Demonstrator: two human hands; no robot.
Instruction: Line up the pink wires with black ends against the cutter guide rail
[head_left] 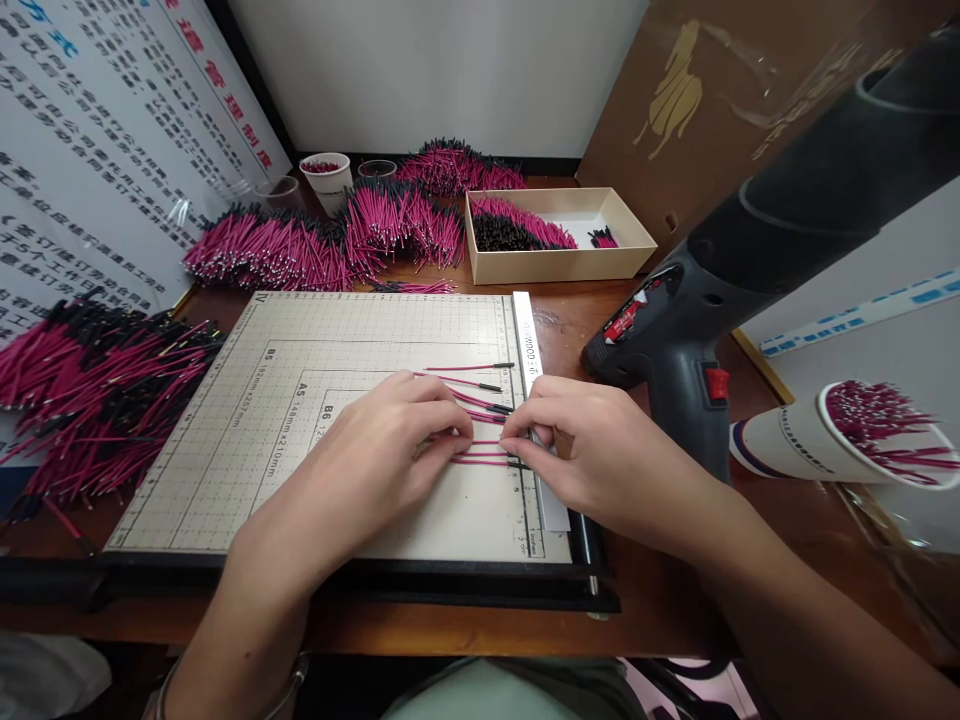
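Several thin pink wires with black ends lie side by side on the right part of a gridded paper-trimmer board. My left hand is closed, its thumb and forefinger pinched on one pink wire. Opposite it, my right hand pinches near the same wire's right end, which its fingertips cover. The right hand is over the white ruler strip at the board's right side. A loose wire lies apart, above both hands.
Big heaps of pink wires stand behind the board, with another heap at left. A cardboard box holds more. To the right are a black heat gun with a red switch and a tilted paper cup of wires.
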